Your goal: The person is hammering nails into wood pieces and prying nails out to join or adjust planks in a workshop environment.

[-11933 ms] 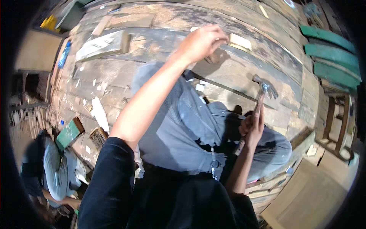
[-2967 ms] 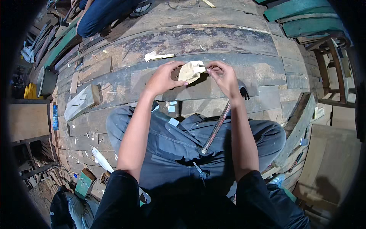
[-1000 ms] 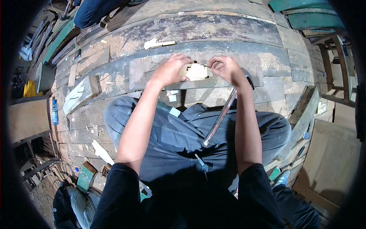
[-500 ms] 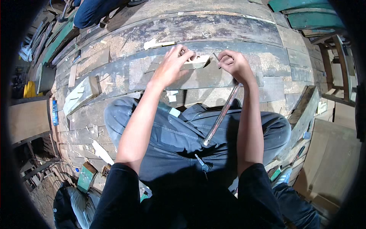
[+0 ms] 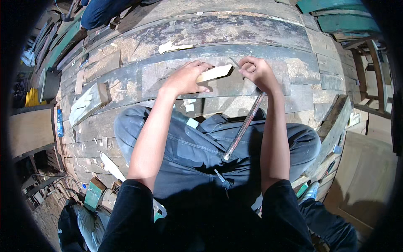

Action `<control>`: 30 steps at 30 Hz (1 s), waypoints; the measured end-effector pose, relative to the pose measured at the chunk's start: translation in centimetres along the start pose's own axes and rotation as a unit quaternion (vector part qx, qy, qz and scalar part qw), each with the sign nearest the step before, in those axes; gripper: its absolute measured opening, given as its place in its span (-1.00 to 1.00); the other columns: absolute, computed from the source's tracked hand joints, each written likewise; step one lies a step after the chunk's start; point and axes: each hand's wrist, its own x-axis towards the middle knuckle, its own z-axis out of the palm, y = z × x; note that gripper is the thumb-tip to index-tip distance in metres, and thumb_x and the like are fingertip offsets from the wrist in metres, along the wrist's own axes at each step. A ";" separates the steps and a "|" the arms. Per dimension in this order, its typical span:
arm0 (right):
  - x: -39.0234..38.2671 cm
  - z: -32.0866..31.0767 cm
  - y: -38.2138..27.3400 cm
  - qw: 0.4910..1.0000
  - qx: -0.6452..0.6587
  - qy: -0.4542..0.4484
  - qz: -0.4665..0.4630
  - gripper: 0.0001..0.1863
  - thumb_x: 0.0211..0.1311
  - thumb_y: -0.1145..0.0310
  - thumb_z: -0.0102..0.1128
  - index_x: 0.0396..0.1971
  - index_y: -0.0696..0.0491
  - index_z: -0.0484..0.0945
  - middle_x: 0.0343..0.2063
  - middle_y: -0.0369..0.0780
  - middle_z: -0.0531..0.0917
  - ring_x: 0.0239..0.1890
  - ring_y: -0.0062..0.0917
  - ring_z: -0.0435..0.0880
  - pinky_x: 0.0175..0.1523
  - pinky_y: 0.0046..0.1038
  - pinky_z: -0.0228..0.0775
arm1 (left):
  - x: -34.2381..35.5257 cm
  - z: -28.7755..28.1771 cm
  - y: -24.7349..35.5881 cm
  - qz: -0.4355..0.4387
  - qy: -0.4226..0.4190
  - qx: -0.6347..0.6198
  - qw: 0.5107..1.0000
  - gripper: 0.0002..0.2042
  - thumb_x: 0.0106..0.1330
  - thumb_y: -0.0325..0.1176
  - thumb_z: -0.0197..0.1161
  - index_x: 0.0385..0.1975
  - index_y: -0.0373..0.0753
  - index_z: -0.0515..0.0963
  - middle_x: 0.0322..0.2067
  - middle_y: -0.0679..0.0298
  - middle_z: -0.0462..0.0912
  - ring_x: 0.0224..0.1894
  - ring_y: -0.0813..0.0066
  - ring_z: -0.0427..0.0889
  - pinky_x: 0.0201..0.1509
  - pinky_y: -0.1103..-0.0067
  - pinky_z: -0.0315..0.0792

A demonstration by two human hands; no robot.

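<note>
My left hand (image 5: 187,77) grips a small pale wooden piece (image 5: 215,73) and holds it down on the worn plank floor (image 5: 176,38). My right hand (image 5: 255,71) sits just right of that piece, fingers pinched at its tip; whatever it pinches is too small to tell. A long wooden-handled hammer (image 5: 243,128) runs from under my right hand back onto my lap, its head hidden behind the hand. I sit cross-legged in grey trousers (image 5: 176,145).
Pale wood offcuts (image 5: 172,46) lie ahead of my hands, a wooden block (image 5: 87,103) to the left. Another person's blue-clad leg (image 5: 105,12) is at the top left. Green wooden chairs (image 5: 336,17) stand at the top right, boards (image 5: 331,138) at right.
Both hands have moved forward and down with the pale piece, from held up in front of me to pressed flat on the floor. The hammer still lies across my lap.
</note>
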 end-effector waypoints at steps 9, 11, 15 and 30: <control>-0.1 0.8 1.0 0.996 -0.086 -0.002 -0.001 -0.82 0.08 0.51 0.27 -0.27 0.12 0.65 -0.50 -0.15 0.68 -0.48 -0.44 0.62 -0.28 -0.41 0.48 | 0.0 -1.8 -0.2 -0.005 0.105 -0.043 0.993 -0.63 0.13 -0.43 0.40 -0.02 -0.23 0.61 -0.06 0.11 0.67 -0.01 0.12 0.66 0.08 0.35 0.53; 0.0 1.3 1.2 0.996 -0.086 -0.008 0.003 -0.81 0.05 0.51 0.26 -0.28 0.13 0.66 -0.52 -0.15 0.68 -0.49 -0.43 0.62 -0.29 -0.40 0.48 | -0.1 -2.4 -0.3 -0.005 0.126 -0.056 0.990 -0.66 0.14 -0.45 0.39 -0.04 -0.23 0.63 -0.06 0.11 0.68 -0.03 0.11 0.66 0.07 0.36 0.53; 0.3 2.0 1.9 0.997 -0.073 -0.013 -0.011 -0.81 0.02 0.51 0.26 -0.30 0.16 0.66 -0.59 -0.23 0.59 -0.51 -0.54 0.54 -0.32 -0.47 0.43 | -1.0 -3.6 -0.6 -0.034 0.183 -0.033 0.982 -0.64 0.18 -0.33 0.43 0.00 -0.19 0.64 -0.07 0.13 0.69 -0.07 0.13 0.69 -0.01 0.36 0.55; 0.5 2.0 1.2 0.993 -0.110 0.006 -0.045 -0.78 -0.03 0.55 0.29 -0.29 0.15 0.68 -0.45 -0.10 0.69 -0.38 -0.35 0.68 -0.20 -0.38 0.53 | 0.5 -2.7 -2.6 -0.131 0.251 -0.251 0.926 -0.63 0.41 -0.22 0.22 0.13 -0.27 0.53 -0.20 0.01 0.74 -0.22 0.33 0.76 -0.15 0.43 0.58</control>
